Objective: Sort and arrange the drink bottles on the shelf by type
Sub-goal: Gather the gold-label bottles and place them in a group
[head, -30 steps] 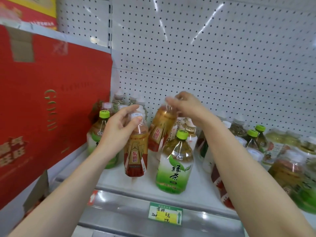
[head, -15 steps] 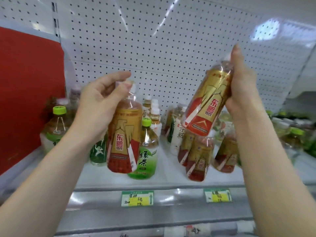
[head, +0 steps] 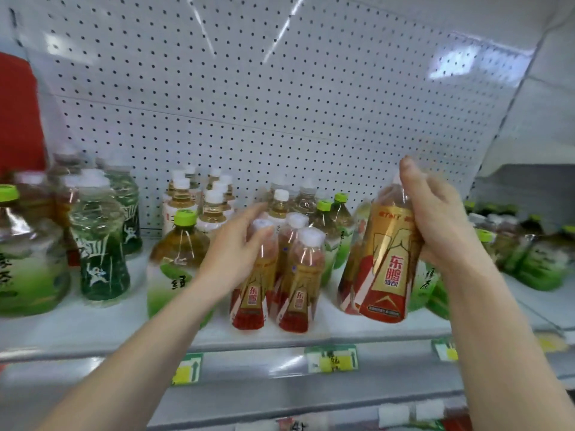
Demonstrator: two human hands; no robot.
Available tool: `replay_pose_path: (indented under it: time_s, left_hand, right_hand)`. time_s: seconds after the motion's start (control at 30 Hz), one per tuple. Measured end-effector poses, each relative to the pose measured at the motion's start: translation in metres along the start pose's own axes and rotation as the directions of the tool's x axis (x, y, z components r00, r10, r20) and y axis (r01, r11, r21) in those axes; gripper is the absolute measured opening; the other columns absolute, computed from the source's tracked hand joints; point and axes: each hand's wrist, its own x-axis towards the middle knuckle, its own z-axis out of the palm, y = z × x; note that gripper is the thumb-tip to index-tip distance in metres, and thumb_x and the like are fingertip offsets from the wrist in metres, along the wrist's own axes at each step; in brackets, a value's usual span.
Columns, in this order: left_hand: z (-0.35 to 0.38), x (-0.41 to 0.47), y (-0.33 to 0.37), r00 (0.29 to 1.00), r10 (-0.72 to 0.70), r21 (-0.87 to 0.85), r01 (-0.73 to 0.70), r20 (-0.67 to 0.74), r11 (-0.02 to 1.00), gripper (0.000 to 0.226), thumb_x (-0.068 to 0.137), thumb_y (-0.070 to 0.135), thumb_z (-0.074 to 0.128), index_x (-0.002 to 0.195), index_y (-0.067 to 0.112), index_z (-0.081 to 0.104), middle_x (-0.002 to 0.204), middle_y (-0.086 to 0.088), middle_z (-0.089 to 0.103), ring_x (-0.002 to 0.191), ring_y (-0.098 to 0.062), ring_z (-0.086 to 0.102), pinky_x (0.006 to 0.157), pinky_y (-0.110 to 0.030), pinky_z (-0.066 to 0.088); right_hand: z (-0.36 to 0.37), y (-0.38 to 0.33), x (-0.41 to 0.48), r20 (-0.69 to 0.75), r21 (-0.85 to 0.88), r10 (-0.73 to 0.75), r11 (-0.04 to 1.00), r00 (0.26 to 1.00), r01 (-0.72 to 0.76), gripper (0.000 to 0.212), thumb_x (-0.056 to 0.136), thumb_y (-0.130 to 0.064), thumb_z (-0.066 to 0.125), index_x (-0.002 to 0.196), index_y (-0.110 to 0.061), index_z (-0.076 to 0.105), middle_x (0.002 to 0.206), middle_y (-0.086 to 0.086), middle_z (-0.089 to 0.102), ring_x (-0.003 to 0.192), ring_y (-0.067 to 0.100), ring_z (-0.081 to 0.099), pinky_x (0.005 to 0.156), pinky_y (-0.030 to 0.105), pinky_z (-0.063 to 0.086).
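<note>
My left hand (head: 236,253) wraps the neck of a gold-and-red drink bottle (head: 252,290) that stands on the white shelf (head: 93,325) beside two matching bottles (head: 298,284). Just right of that group, my right hand (head: 435,225) grips the top of another gold-and-red bottle (head: 385,269) and holds it slightly tilted, its base at the shelf's front edge. A green-tea bottle with a green cap (head: 177,259) stands just left of my left wrist.
Dark green bottles (head: 102,256) and a big green-tea bottle (head: 21,253) stand at the left. Pale tea bottles with white caps (head: 199,200) line the pegboard back wall. More green bottles (head: 535,259) crowd the right. Price tags (head: 331,357) hang on the front rail. A red box (head: 15,113) sits far left.
Both hands came down from chest height. The left one's bottle now stands among the matching bottles on the shelf. The right one's bottle dropped to shelf level. The view shifted right.
</note>
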Motion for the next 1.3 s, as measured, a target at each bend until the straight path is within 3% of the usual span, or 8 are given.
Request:
replay_pose_path:
  time_s: [0.13, 0.37, 0.47, 0.57, 0.77, 0.97, 1.13, 1.3]
  left_hand:
    - [0.022, 0.007, -0.008, 0.995, -0.103, 0.108, 0.102, 0.0, 0.989, 0.051, 0.1, 0.029, 0.047, 0.149, 0.029, 0.034, 0.139, -0.005, 0.054, 0.122, -0.029, 0.054, 0.103, -0.049, 0.045]
    - [0.032, 0.017, -0.004, 0.995, -0.095, 0.252, 0.097, -0.023, 0.963, 0.046, 0.099, 0.028, 0.047, 0.143, 0.04, 0.038, 0.146, 0.007, 0.045, 0.102, -0.009, 0.058, 0.101, -0.042, 0.048]
    - [0.035, 0.021, 0.007, 0.995, -0.012, 0.368, 0.049, -0.102, 0.929, 0.046, 0.096, 0.034, 0.049, 0.142, 0.038, 0.042, 0.148, 0.007, 0.041, 0.127, -0.011, 0.046, 0.106, -0.034, 0.037]
    - [0.04, 0.029, 0.028, 0.982, 0.123, 0.419, -0.053, -0.141, 0.907, 0.045, 0.095, 0.036, 0.052, 0.14, 0.033, 0.048, 0.143, 0.009, 0.045, 0.122, 0.001, 0.038, 0.101, -0.025, 0.029]
    - [0.071, 0.035, 0.039, 0.974, 0.213, 0.573, -0.222, 0.084, 0.789, 0.052, 0.09, 0.05, 0.052, 0.136, 0.026, 0.054, 0.136, 0.007, 0.052, 0.129, -0.011, 0.042, 0.109, -0.032, 0.036]
    - [0.13, 0.039, 0.055, 0.874, 0.481, 0.586, -0.426, 0.07, 0.689, 0.055, 0.082, 0.015, 0.074, 0.132, 0.005, 0.056, 0.13, -0.01, 0.06, 0.123, -0.026, 0.053, 0.104, -0.033, 0.043]
    - [0.185, 0.056, 0.062, 0.979, 0.083, 0.198, -0.12, 0.184, 0.973, 0.078, 0.09, 0.029, 0.066, 0.152, 0.012, 0.022, 0.15, -0.003, 0.041, 0.136, -0.02, 0.041, 0.113, -0.033, 0.03]
    - [0.198, 0.048, 0.059, 0.972, -0.086, 0.103, 0.064, 0.218, 0.993, 0.055, 0.087, 0.042, 0.064, 0.133, 0.021, 0.043, 0.122, 0.004, 0.062, 0.11, -0.013, 0.06, 0.096, -0.042, 0.052]
  right_hand:
    - [-0.017, 0.015, 0.028, 0.072, 0.033, -0.001, 0.999, 0.997, -0.002, 0.053, 0.094, -0.056, 0.05, 0.097, -0.004, 0.064, 0.089, 0.015, 0.075, 0.076, 0.036, 0.072, 0.074, 0.054, 0.061]
    - [-0.036, 0.023, 0.091, -0.026, 0.348, -0.044, 0.936, 0.999, 0.05, 0.054, 0.097, -0.052, 0.051, 0.108, -0.001, 0.059, 0.075, 0.003, 0.071, 0.065, 0.017, 0.068, 0.066, 0.034, 0.06]
    - [-0.038, 0.021, 0.117, -0.092, 0.363, -0.138, 0.918, 0.986, 0.162, 0.041, 0.097, -0.049, 0.053, 0.097, -0.008, 0.051, 0.076, -0.001, 0.07, 0.071, 0.017, 0.068, 0.074, 0.039, 0.06]
    - [-0.035, 0.027, 0.133, -0.092, 0.237, -0.261, 0.932, 0.961, 0.275, 0.035, 0.096, -0.047, 0.056, 0.102, -0.014, 0.048, 0.081, 0.0, 0.068, 0.073, 0.016, 0.071, 0.075, 0.041, 0.062]
    - [-0.031, 0.049, 0.147, -0.083, 0.158, -0.254, 0.951, 0.964, 0.265, 0.032, 0.091, -0.056, 0.059, 0.105, -0.028, 0.051, 0.102, 0.009, 0.069, 0.089, 0.024, 0.072, 0.083, 0.05, 0.06]
    - [-0.039, 0.046, 0.146, -0.206, 0.237, -0.294, 0.91, 0.933, 0.339, 0.02, 0.096, -0.041, 0.058, 0.1, -0.024, 0.049, 0.092, 0.009, 0.067, 0.083, 0.025, 0.071, 0.084, 0.048, 0.06]
    - [-0.06, 0.052, 0.133, -0.223, 0.069, -0.354, 0.924, 0.908, 0.377, 0.032, 0.097, -0.046, 0.055, 0.11, -0.017, 0.048, 0.099, 0.013, 0.068, 0.084, 0.018, 0.072, 0.076, 0.033, 0.06]
    - [-0.085, 0.068, 0.127, -0.213, 0.119, -0.314, 0.932, 0.925, 0.343, 0.026, 0.099, -0.039, 0.055, 0.108, -0.016, 0.047, 0.091, 0.003, 0.066, 0.079, 0.013, 0.071, 0.077, 0.033, 0.061]
